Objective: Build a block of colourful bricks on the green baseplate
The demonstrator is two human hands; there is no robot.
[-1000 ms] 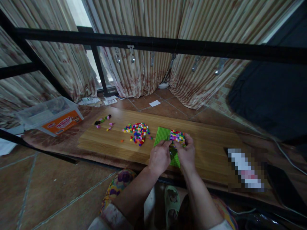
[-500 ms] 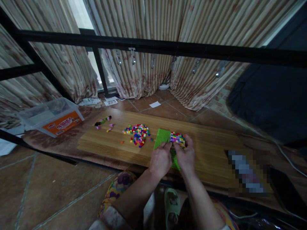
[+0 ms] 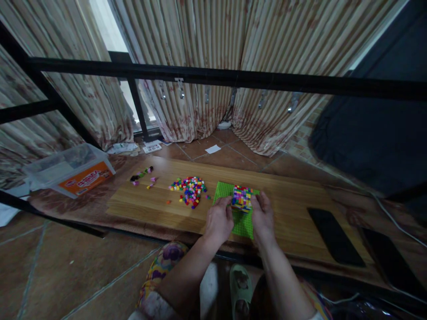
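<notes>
A block of many small multicoloured plastic bricks [image 3: 242,198] stands on a bright green studded baseplate [image 3: 243,226], which lies on a wooden board [image 3: 287,222]. My left hand [image 3: 218,220] presses against the block's left side, its fingers reaching over the plate. My right hand [image 3: 263,218] grips the opposite side, so the block sits between both hands. Part of the plate is hidden beneath my hands. To the left lies a loose heap of coloured bricks [image 3: 190,191], with a short row of bricks [image 3: 142,174] farther along.
A clear plastic box with an orange label [image 3: 85,180] sits left of the board. Two flat black slabs [image 3: 335,237] lie to the right. A black metal bar [image 3: 216,75] crosses above, in front of striped curtains. My knees and a green slipper [image 3: 240,289] show below.
The brick block has shifted left and toward me on the plate, and my hands have spread to its sides. The view has tilted slightly.
</notes>
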